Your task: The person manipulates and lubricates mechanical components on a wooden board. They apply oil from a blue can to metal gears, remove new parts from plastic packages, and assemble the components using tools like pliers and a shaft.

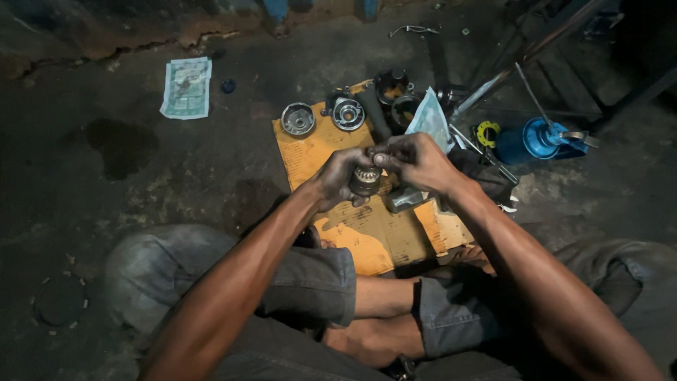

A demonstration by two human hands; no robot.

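- Concrete floor (141, 190), dark and stained, carries an orange cardboard sheet (317, 152).
- Blue oil can (536, 140) lies well right of it.
- Two round metal housings (298, 118) sit on the cardboard's far end.
- Left hand (340, 180), grip closed around a small toothed gear part (366, 179), above the cardboard.
- Right hand (417, 162), fingers pinching the part's top.

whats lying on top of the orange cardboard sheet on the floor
On the orange cardboard sheet lie two round metal housings and a folded paper. Both hands hold a small toothed gear part above it, covering its middle.
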